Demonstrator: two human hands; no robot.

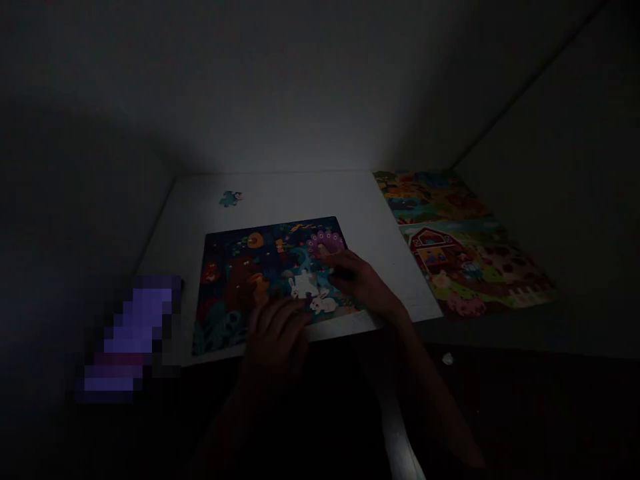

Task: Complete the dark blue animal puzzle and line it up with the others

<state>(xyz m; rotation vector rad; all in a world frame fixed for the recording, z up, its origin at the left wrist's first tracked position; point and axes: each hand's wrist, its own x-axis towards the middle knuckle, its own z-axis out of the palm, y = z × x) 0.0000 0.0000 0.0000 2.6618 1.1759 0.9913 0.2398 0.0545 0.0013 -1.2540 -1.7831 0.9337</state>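
A jigsaw puzzle (233,243) with a dark forest picture lies on a white table; a bear, white rabbits and a pink peacock show on it. My left hand (277,330) rests at its front edge, fingers stretched out flat over the picture. Over the right side, just below the peacock, my right hand (350,275) has its fingers bent and drawn together near the surface; what they hold, if anything, is too dark to make out. A pale patch shows beside the rabbits, and I cannot tell whether it is a gap. One loose puzzle piece (231,199), teal, lies farther back.
On the right lie a farm picture (450,267) with a red barn and, behind it, another animal picture (430,193). The white table (300,193) meets a wall at the back. A blurred purple patch (135,327) covers something at left. A small white thing (447,359) lies below right.
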